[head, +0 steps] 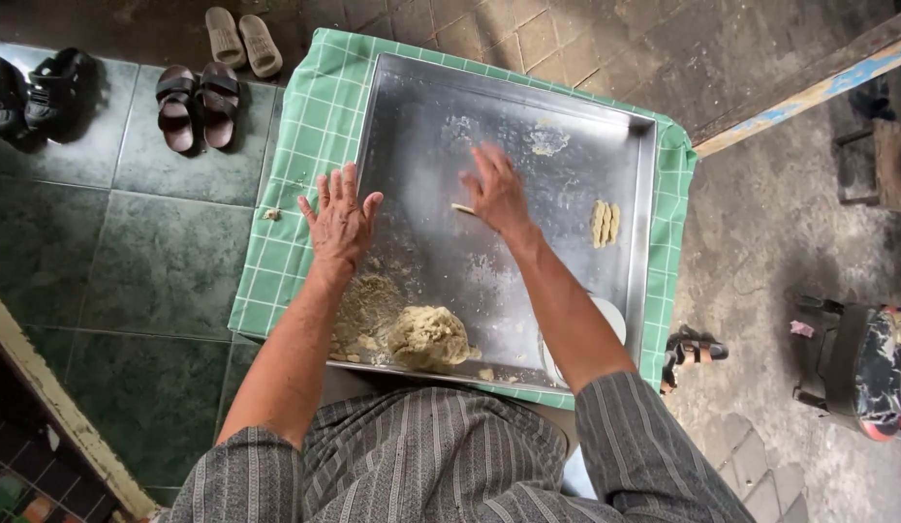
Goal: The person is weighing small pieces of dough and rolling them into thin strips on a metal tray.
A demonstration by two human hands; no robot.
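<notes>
Large square metal tray [441, 261], centre frame: dull brushed sheen, flour-dusted. Green checked cloth [295, 184] beneath: matt weave. Beige dough lump [428, 336], lower centre: rough, crumbly.

A green cloth with a white grid pattern [305, 155] shows at nine o'clock of the silver-grey square metal tray [441, 242]. A pale tan lump of dough [428, 336] sits at six o'clock in the tray, with cream-yellow ridged dough pieces [605, 223] at three o'clock. The grey sleeves with thin pale stripes [644, 446] match the lap. The floor tiles [102, 252] are dark mottled green, and the brown strap sandals [197, 105] lie at eleven o'clock.
</notes>
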